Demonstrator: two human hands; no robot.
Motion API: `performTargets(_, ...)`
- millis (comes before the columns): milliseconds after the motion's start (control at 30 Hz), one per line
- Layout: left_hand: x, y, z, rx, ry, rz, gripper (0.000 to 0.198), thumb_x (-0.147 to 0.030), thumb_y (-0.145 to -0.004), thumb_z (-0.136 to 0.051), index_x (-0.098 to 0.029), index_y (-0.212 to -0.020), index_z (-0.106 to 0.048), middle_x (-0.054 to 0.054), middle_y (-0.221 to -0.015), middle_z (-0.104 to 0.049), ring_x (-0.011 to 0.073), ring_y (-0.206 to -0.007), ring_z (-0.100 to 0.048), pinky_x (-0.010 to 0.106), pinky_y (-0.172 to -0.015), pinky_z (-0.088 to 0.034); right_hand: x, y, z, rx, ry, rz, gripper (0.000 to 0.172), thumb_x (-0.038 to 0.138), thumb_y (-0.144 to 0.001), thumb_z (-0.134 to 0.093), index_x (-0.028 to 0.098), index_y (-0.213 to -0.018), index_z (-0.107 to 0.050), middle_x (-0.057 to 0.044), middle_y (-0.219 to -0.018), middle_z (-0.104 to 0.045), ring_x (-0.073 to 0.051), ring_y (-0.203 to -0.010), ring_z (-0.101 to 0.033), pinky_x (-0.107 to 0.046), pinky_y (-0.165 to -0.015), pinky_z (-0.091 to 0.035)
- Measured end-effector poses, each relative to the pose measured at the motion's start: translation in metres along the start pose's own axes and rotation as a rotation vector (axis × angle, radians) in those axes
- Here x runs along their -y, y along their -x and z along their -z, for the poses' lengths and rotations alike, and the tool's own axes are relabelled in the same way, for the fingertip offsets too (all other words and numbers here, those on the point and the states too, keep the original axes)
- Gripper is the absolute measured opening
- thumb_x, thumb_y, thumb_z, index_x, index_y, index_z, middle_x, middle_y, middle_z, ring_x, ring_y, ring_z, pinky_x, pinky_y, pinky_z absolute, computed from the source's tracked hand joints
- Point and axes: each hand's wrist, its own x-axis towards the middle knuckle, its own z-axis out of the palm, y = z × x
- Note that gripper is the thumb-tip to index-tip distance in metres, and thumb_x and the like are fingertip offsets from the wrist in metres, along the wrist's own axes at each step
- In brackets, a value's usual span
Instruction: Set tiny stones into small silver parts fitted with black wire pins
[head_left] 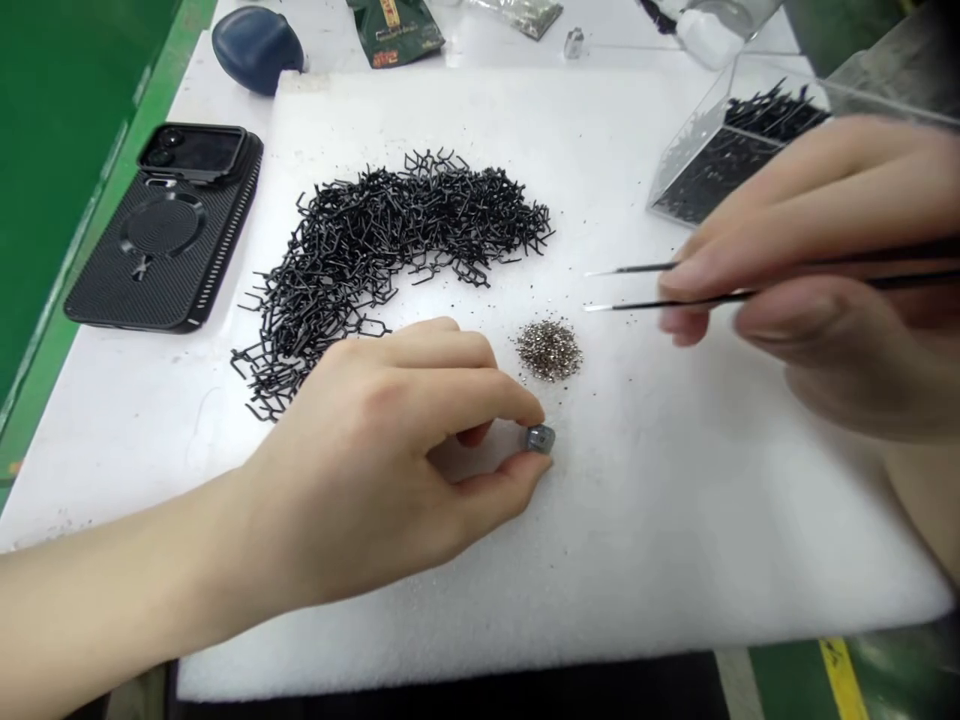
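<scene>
Between the thumb and fingertip of my left hand [397,440] is a small grey metal block [541,438], held close to the white foam sheet [637,560]. My right hand [825,250] grips black tweezers [720,299]; their two pale tips are apart with nothing visible between them. Just below and left of those tips lies a small pile of tiny shiny metallic bits [550,350]. A curved heap of thin, bent black pieces [405,220] spreads behind my left hand, which hides part of its near end.
Behind my right hand stands a clear plastic box [690,180] of black pieces. A black phone [165,230] lies at the left edge. Along the back are a dark blue rounded object [257,48], a green packet [395,30] and another small metal block [574,43].
</scene>
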Motion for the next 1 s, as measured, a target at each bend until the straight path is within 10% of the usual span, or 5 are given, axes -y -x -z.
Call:
performTargets(133,-0.001,-0.001,0.004,-0.014,0.035,0.023,0.005,-0.017,-0.100,-0.088,-0.019,-0.101,-0.092,-0.001,-0.088,-0.078,0.0081,-0.071,-0.068,0.021,-0.066,-0.055,-0.008,-0.010,0.012,0.117,0.251,0.280,0.010,0.034,-0.104,-0.098,0.043,-0.106,-0.098,0.002,-0.091,-0.086,-0.019,-0.073,-0.071,-0.041,-0.067,-0.056)
performTargets(567,0.004,-0.004,-0.003,-0.127,0.380,0.063,0.012,-0.008,-0.088,-0.079,-0.019,-0.092,-0.081,-0.002,-0.087,-0.083,0.0080,-0.070,-0.063,0.021,-0.062,-0.053,0.012,0.004,0.062,0.488,0.592,0.125,0.034,0.028,-0.106,-0.068,0.041,-0.116,-0.099,-0.002,-0.112,-0.094,-0.026,-0.078,-0.084,-0.045,-0.067,-0.062)
performTargets(767,0.007,-0.004,-0.010,-0.105,0.491,0.048,0.009,-0.013,-0.088,-0.083,-0.018,-0.094,-0.088,0.001,-0.089,-0.089,0.0095,-0.067,-0.070,0.021,-0.066,-0.062,0.032,-0.022,0.027,0.279,0.650,0.103,0.029,0.033,-0.108,-0.071,0.034,-0.123,-0.096,-0.006,-0.099,-0.091,-0.031,-0.077,-0.081,-0.050,-0.078,-0.064)
performTargets(1000,0.011,-0.002,-0.011,-0.064,0.566,0.061,0.007,-0.018,-0.089,-0.087,-0.019,-0.094,-0.091,0.002,-0.084,-0.088,0.0128,-0.064,-0.076,0.025,-0.073,-0.070,0.021,-0.087,-0.047,0.357,0.489,0.121,0.017,0.038,-0.099,-0.081,0.032,-0.101,-0.097,-0.006,-0.105,-0.092,-0.029,-0.087,-0.080,-0.047,-0.085,-0.064)
